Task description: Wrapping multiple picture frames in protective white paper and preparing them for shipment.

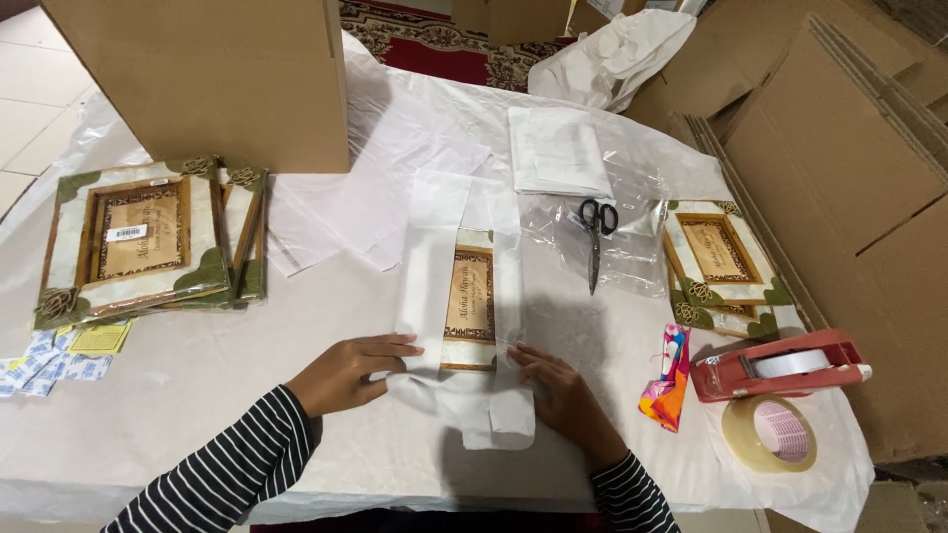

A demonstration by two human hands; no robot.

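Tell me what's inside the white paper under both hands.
A picture frame: a strip of its brown and gold centre shows through the gap in the white paper. The frame's edges and corners are covered.

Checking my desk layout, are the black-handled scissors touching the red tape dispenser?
Apart. The head view shows the black-handled scissors on clear plastic, separated from the red tape dispenser by a framed picture.

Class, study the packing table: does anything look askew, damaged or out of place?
Nothing looks damaged or spilled. The stack of frames at the left is fanned unevenly, its edges out of line. Both hands, left hand and right hand, press white paper around a frame; the scissors lie on clear plastic.
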